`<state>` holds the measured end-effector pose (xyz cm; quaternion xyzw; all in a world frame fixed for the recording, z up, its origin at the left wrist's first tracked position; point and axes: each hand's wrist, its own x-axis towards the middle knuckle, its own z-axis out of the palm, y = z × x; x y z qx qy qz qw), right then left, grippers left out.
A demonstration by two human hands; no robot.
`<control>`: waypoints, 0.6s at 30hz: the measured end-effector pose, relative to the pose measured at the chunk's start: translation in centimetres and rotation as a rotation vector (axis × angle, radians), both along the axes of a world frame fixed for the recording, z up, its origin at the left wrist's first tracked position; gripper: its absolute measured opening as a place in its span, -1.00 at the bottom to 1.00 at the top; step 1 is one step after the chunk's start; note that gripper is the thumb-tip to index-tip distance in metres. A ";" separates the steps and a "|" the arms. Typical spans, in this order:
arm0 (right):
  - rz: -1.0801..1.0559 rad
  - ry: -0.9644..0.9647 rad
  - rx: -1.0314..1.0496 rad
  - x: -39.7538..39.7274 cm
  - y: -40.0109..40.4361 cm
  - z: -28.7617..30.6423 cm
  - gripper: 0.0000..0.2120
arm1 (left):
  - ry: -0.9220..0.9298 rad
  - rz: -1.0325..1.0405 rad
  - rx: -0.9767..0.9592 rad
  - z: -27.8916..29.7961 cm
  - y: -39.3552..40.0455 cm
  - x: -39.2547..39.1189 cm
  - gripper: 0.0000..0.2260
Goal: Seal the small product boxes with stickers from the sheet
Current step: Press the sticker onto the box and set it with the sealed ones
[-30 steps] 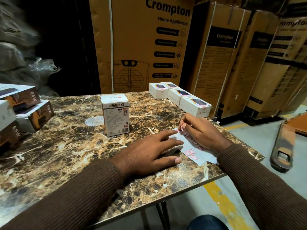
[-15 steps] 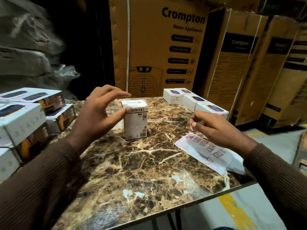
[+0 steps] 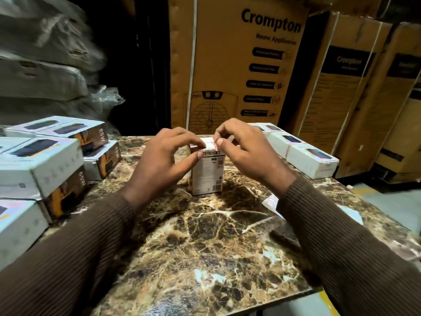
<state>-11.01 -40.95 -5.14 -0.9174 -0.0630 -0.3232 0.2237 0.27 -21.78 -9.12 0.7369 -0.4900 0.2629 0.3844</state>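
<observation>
Marble-patterned tabletop (image 3: pixel 205 247) spreads under my forearms, with the sticker sheet (image 3: pixel 272 201) half hidden under my right sleeve. Farther on, my left hand (image 3: pixel 164 165) grips the upright Portronics box (image 3: pixel 208 176) at its top edge, thumb on the front face. My right hand (image 3: pixel 243 151) pinches a sticker (image 3: pixel 215 144) (small, pinkish) at that top edge. Behind stand Crompton cartons (image 3: pixel 239 65).

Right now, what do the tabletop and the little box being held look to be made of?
The tabletop looks like polished marble or a marble-print laminate: brown with pale veins and glossy glare. The small upright box looks like thin printed white cardboard, matte, with sharp folded edges and barcodes. The big cartons behind look like plain brown corrugated cardboard.
</observation>
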 end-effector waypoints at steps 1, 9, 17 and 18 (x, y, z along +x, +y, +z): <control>-0.007 -0.001 0.001 0.4 0.1 -0.3 -0.90 | 0.005 -0.004 -0.004 0.0 -0.1 0.0 -0.84; -0.063 -0.149 -0.062 1.6 0.2 -2.5 -0.92 | 0.051 0.000 -0.027 -0.2 -0.7 0.1 -0.77; -0.076 -0.221 -0.018 1.9 0.3 -3.0 -0.93 | 0.065 0.007 -0.034 -0.4 -0.7 -0.1 -0.77; -0.079 -0.227 -0.020 1.9 0.4 -3.1 -0.94 | 0.063 0.011 -0.032 -0.4 -0.7 -0.1 -0.77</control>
